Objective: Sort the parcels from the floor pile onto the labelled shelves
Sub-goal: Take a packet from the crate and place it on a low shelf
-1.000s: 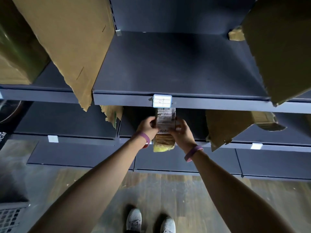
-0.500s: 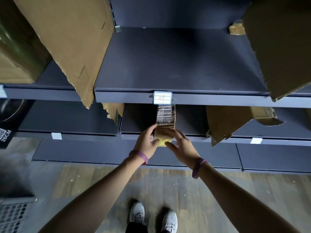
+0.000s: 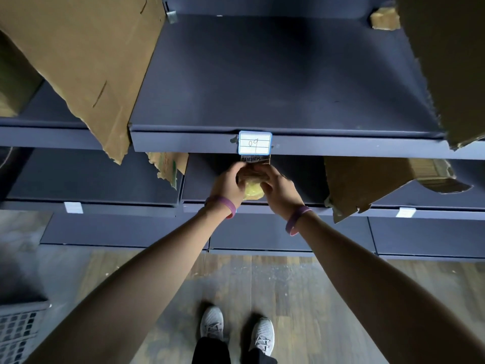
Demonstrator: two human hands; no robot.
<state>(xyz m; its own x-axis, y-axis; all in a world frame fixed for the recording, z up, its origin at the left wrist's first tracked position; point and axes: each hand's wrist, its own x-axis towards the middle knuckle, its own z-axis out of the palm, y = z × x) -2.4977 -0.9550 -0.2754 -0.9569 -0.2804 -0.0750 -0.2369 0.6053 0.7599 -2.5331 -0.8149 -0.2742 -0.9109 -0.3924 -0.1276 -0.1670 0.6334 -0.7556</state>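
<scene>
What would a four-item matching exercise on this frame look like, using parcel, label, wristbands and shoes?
Things:
1. parcel
2. label
3. wristbands
4. shoes

Place or state:
A. on the wooden floor
B. purple, one on each wrist
C. gripped by the left hand and the right hand
D. on the front edge of the shelf, reads 09

Pairs: 1-C, 2-D, 3-B, 4-A

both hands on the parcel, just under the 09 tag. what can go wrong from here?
The parcel's far end is right under the upper shelf lip by the 09 label; it could catch there.
It sits near the lower shelf's front edge; if the left hand and right hand release now, it may drop to the floor.
The 09 label is on the shelf above, so this level may be the wrong slot.
</scene>
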